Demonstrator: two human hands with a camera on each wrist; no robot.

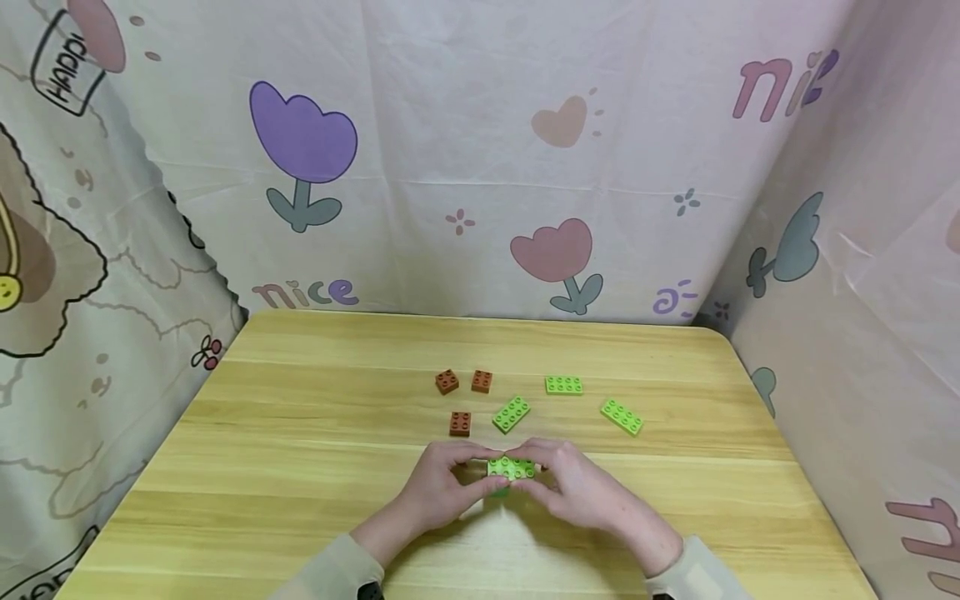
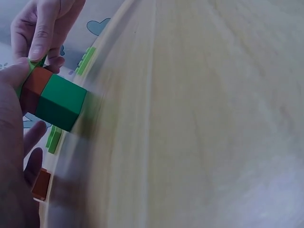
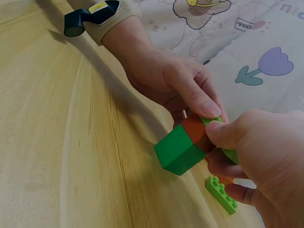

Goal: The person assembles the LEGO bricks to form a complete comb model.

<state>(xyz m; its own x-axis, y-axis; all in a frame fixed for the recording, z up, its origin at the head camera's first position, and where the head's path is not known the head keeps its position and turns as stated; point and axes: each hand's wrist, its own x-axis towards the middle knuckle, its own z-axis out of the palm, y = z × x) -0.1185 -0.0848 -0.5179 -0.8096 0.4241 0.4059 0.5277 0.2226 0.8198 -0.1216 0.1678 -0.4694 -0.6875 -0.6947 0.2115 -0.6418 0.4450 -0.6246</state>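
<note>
In the head view, a light green building brick (image 1: 512,468) with studs on top is held between both hands. My left hand (image 1: 438,490) pinches its left end with thumb and fingers, and my right hand (image 1: 583,490) pinches the right end. Under it, the wrist views show a brown brick (image 2: 36,89) and, lowest, a larger dark green block (image 2: 61,100), stacked together. Fingers cover much of the light green brick in both wrist views. The joint between it and the brown brick is partly hidden.
Beyond the hands lie loose brown bricks (image 1: 461,423) and, further right, loose light green bricks (image 1: 512,414), three of each in plain sight. They lie apart on the wooden table (image 1: 300,400). A printed curtain (image 1: 435,125) stands behind the table and along its sides.
</note>
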